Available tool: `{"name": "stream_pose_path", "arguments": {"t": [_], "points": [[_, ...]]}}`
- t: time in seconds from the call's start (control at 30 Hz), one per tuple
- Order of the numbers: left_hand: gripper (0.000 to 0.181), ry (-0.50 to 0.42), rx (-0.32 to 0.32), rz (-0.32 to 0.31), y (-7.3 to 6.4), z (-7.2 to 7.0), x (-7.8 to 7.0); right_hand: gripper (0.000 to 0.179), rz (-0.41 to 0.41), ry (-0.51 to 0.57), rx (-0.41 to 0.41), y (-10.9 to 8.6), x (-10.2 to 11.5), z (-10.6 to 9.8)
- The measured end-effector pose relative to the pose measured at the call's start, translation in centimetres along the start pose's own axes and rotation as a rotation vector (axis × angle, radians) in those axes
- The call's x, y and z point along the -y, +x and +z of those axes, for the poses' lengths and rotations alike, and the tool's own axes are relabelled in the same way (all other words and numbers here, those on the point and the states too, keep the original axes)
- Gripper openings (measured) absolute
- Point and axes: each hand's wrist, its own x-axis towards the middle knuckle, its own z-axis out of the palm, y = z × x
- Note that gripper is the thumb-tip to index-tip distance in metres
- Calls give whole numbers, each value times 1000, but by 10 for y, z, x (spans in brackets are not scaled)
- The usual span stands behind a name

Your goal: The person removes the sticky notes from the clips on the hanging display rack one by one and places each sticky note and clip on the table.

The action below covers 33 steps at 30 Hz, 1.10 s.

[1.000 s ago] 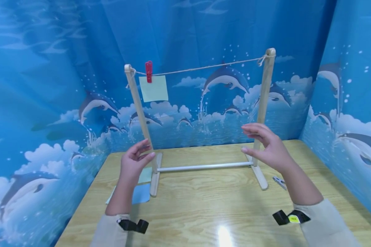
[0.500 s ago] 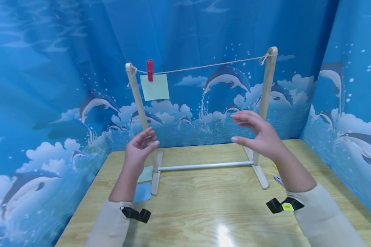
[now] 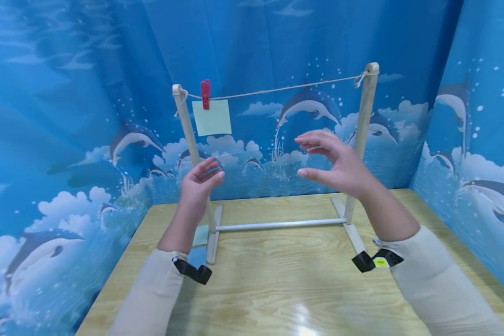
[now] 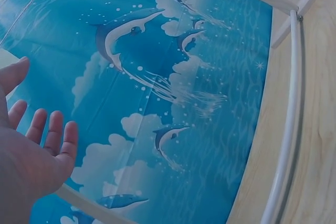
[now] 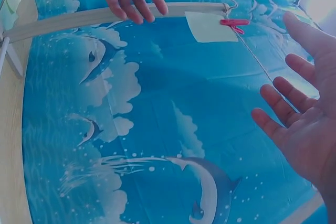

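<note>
A pale green paper square [image 3: 212,118] hangs from a string [image 3: 277,89], held by a red clothespin [image 3: 206,94] near the left post. My left hand [image 3: 198,184] is raised in front of the left wooden post [image 3: 187,126], fingers loosely bent and holding nothing. To the right, my right hand [image 3: 336,161] hovers before the right post [image 3: 366,109], thumb and fingers spread apart with nothing between them. Both hands are below the string in the head view. The right wrist view shows the clothespin [image 5: 234,23] gripping the paper's edge [image 5: 211,27] on the string.
A white rod [image 3: 279,225] joins the posts' feet just above the wooden table [image 3: 269,280]. Green [image 3: 200,235] and blue paper [image 3: 198,256] lie by the left foot, partly behind the left arm. A small clip [image 3: 376,241] shows beside the right sleeve. Dolphin-print curtains [image 3: 252,46] surround the table.
Both hands have risen and drawn closer together, the right one moving left and the left one slightly right. The hanging paper and clothespin stay in place on the string.
</note>
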Motion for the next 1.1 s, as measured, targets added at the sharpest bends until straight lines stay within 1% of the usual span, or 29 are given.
{"name": "stream_pose_path", "arguments": {"t": [0.07, 0.13, 0.27, 0.37, 0.53, 0.73, 0.87, 1.1], "points": [[53, -32, -5, -6, 4, 2, -2, 48, 5, 2, -1, 5, 3, 1], [55, -86, -6, -9, 8, 4, -4, 46, 5, 10, -2, 9, 6, 2], [53, -226, -6, -13, 16, 9, -10, 45, 6, 14, 2, 18, 10, 3], [53, -258, -11, -22, 21, 12, -14, 44, 16, 16, 1, 26, 13, 5], [57, -267, -22, -36, 28, 17, -20, 44, 33, 0, -9, 41, 19, 8], [59, -269, -54, -60, 36, 22, -24, 43, 0, 12, -10, 60, 24, 11], [61, -259, -68, -49, 41, 25, -26, 42, -16, 22, 0, 71, 28, 14], [67, -217, -98, -7, 46, 30, -30, 42, -2, 2, 0, 89, 36, 20]]}}
